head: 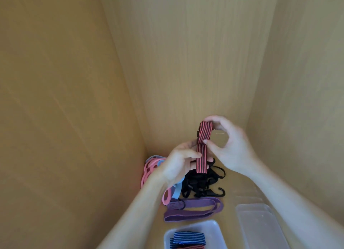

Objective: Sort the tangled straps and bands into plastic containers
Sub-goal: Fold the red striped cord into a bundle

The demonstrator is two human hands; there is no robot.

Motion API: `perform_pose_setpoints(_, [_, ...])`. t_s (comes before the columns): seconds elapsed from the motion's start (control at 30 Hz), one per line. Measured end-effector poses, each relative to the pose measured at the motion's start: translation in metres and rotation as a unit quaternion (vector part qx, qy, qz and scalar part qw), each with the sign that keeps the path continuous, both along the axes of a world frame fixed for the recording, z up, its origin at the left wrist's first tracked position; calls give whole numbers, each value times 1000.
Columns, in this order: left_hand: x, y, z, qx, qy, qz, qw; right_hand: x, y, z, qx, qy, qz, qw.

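Observation:
A folded red-and-black striped strap (202,148) is held upright in the air above the pile. My left hand (179,164) grips its lower half. My right hand (226,146) pinches its top fold and its middle between thumb and fingers. Below lies a tangle of black straps with hooks (202,181), pink and light blue bands (150,170) at the left, and a purple band (195,209) in front. A clear plastic container (214,228) near me holds a blue-striped strap (189,237) and a red-striped one (191,247).
A second clear plastic container (260,228) stands to the right of the first. Wooden panels (186,62) close in the space at the back, left and right. The wooden floor (240,181) shows to the right of the black tangle.

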State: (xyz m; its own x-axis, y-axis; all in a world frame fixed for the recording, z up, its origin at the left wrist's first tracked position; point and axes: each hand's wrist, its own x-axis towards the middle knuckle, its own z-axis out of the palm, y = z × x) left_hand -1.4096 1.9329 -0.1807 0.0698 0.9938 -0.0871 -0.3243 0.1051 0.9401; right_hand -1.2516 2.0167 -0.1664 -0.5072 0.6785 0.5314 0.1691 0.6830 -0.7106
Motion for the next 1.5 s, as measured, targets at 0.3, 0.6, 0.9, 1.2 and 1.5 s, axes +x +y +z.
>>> perform_pose_setpoints(0.3, [-2,-4,-4,-16,31,38,999,0,-9,-7,85,-61,8,994])
perform_pose_setpoints(0.6, [-8,-5,-14,-26,-76,53,995,7,-16,-25,21,-80,68,994])
perform_pose_setpoints(0.9, [-9,-8,-17,-22,-80,-4,997,4,-4,-32,-152,-75,25,985])
perform_pose_setpoints(1.2, [-5,-25,-42,-70,-39,-37,996,15,-9,-47,-276,-27,60,959])
perform_pose_setpoints(1.5, [3,-72,-84,-117,1,119,986,28,-37,-91,-281,-22,9,959])
